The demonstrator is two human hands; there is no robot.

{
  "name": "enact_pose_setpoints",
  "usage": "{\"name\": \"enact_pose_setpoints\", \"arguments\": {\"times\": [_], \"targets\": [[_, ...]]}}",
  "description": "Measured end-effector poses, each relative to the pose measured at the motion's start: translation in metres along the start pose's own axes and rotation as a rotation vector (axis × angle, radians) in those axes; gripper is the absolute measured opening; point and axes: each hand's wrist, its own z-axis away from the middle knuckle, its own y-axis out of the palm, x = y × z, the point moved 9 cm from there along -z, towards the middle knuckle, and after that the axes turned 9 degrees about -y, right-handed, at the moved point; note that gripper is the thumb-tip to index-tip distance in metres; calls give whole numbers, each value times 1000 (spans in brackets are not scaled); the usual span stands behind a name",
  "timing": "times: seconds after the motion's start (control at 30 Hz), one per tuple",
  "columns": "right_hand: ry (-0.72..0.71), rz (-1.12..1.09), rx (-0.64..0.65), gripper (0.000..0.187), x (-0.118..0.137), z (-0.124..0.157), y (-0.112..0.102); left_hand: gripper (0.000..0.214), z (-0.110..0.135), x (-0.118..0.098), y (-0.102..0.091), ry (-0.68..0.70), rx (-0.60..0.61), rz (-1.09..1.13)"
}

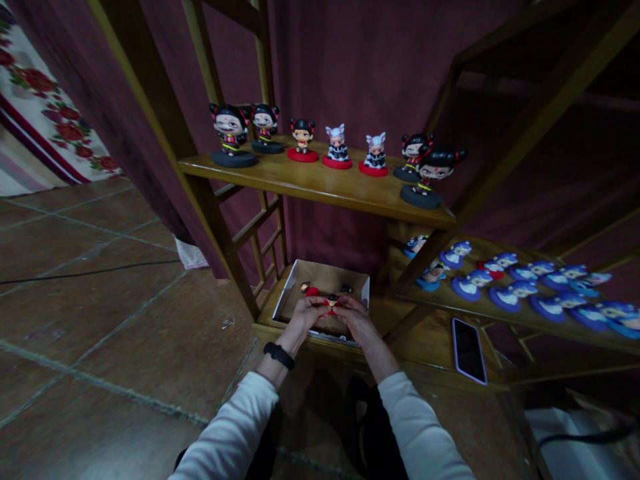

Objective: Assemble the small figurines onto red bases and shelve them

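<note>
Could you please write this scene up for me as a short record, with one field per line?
Left hand: gripping one side of a small figurine; dark band on the wrist
Right hand: gripping the other side of the same figurine
Open box: beneath the hands, small red and dark pieces inside
Upper shelf: seven figurines; middle three on red bases, outer four on dark ones
Phone: lying on the low wooden ledge, right of the box
</note>
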Motion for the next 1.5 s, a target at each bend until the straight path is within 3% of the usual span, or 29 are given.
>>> {"name": "enact_pose_setpoints", "arguments": {"times": [0.23,0.53,0.93,1.5], "targets": [[-19,-42,37,33,4,0,2,40,-2,5,-2,-79,52,87],[-81,-103,38,33,11,-3,0,44,1,-17,6,124,127,105],[-120,-216,74,29,23,-2,9,37,12,-28,19,146,260,223],[-313,-126,76,22,48,10,19,28,25,-49,15,350,160,96]]}}
